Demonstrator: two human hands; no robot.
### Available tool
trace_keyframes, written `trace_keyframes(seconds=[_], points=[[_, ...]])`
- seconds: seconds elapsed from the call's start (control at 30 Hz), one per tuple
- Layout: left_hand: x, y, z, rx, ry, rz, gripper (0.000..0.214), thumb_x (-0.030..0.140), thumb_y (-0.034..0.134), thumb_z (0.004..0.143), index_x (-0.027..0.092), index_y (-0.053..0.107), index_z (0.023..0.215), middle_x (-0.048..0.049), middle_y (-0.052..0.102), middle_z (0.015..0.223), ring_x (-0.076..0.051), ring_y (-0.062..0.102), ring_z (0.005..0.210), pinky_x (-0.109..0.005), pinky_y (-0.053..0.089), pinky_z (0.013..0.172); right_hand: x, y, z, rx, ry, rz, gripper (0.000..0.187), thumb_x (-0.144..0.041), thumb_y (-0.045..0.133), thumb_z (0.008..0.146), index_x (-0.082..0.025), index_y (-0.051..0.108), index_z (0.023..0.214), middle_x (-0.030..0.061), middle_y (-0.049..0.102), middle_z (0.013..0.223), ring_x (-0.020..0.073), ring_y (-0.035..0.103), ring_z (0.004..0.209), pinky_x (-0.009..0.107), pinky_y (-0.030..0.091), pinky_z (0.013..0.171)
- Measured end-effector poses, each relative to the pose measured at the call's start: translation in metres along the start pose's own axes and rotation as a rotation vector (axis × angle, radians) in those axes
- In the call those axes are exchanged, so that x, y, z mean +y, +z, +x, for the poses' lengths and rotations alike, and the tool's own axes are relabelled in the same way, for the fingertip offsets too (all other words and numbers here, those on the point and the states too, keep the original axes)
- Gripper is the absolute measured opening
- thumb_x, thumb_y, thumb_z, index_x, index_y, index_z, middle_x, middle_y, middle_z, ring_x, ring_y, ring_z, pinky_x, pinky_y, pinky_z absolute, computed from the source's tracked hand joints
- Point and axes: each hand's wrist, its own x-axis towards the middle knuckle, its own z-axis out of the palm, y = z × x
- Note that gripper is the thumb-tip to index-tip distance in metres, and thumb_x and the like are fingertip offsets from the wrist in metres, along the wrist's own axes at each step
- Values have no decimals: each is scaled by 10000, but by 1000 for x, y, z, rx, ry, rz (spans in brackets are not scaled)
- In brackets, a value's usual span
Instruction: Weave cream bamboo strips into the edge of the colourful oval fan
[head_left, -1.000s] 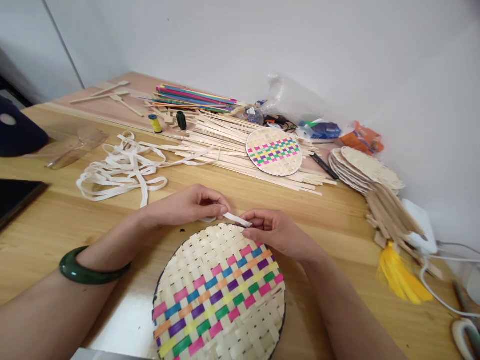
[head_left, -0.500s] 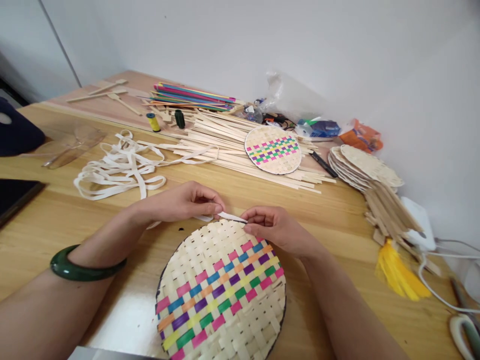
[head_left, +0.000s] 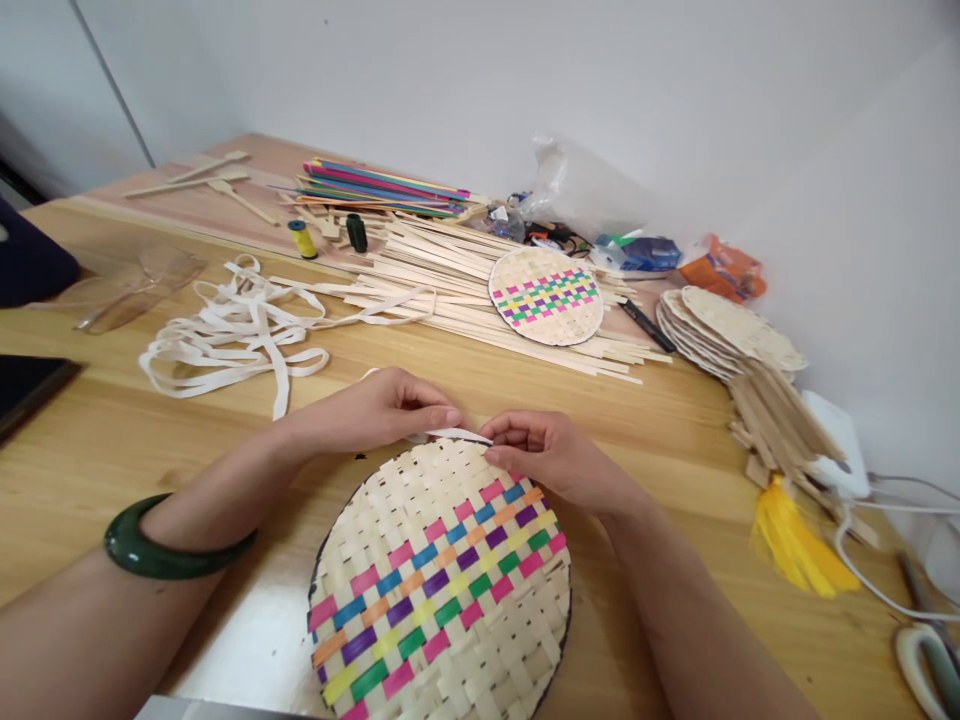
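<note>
A round woven fan panel (head_left: pixel 420 590), pale with bands of pink, blue, orange, purple, yellow and green, lies tilted in front of me, its edge dark. At its top edge runs a flat white ribbon (head_left: pixel 454 434). My right hand (head_left: pixel 551 450) pinches the ribbon's end against the panel's edge, thumb on the near face. Just left of it, my left hand (head_left: pixel 405 408) is closed with thumb against fingers on the ribbon; its fingertips are partly hidden. A green bangle (head_left: pixel 176 540) circles my left wrist.
A loose heap of white ribbon (head_left: pixel 240 340) lies at left. Behind are pale strips (head_left: pixel 435 270), a second woven panel (head_left: pixel 546 298), coloured strips (head_left: pixel 390 188) and thread spools (head_left: pixel 302 240). At right are stacked panels (head_left: pixel 727 330), a yellow tassel (head_left: pixel 802 540) and scissors (head_left: pixel 926 670).
My left hand has shifted slightly right along the ribbon, closer to my right hand. My right hand and the woven panel have barely moved.
</note>
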Motion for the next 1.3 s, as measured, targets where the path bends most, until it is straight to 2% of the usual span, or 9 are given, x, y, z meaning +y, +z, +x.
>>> trace_keyframes(seconds=[0.1,0.2,0.37,0.53,0.7,0.8,1.13,1.3], points=[[1,4,1,25,-4,8,391,444,581,894,168,669,632,47,450,552,-100,359,543,-220,282,469,0,1,0,9,0,0,175,-326,736,813,-197,691,922,-3,691,828,122,602,700,249,450,633],[-1,4,1,4,-11,7,352,425,584,891,166,695,679,44,486,582,-102,386,564,-214,299,480,-1,1,0,13,-2,-1,175,-321,738,810,-195,695,924,-1,692,828,121,605,705,248,452,636],[-7,2,1,-50,-8,19,383,488,577,888,162,694,727,32,510,627,-109,406,602,-212,335,528,1,1,1,10,-6,16,182,-320,748,800,-198,701,926,-2,700,828,122,610,708,251,458,647],[-7,3,1,-19,-17,6,387,485,588,880,163,703,700,43,460,595,-99,352,572,-206,296,499,-2,2,-1,18,5,31,225,-315,761,783,-198,708,968,9,719,863,134,627,740,266,475,681],[-3,3,1,-17,-45,-69,357,477,604,868,169,727,736,36,504,599,-102,373,561,-200,305,485,-3,1,-1,55,-8,4,222,-315,756,782,-200,713,967,14,725,858,137,630,739,266,486,667],[-2,3,1,-6,-58,-101,362,463,612,866,171,712,676,44,486,566,-95,353,537,-197,279,460,-2,1,0,70,-14,14,220,-305,753,779,-201,715,969,6,718,837,127,622,718,262,486,661],[-3,3,1,11,-65,-118,325,423,626,871,179,742,691,36,578,581,-93,415,538,-181,333,468,-6,2,1,105,-8,31,209,-307,769,735,-197,703,900,1,706,805,130,614,704,269,490,652],[-3,3,2,34,-50,-102,333,426,617,882,180,743,696,43,557,564,-89,396,522,-180,301,444,-6,2,1,106,-5,27,206,-312,765,740,-201,704,903,6,708,834,137,617,728,276,492,668]])
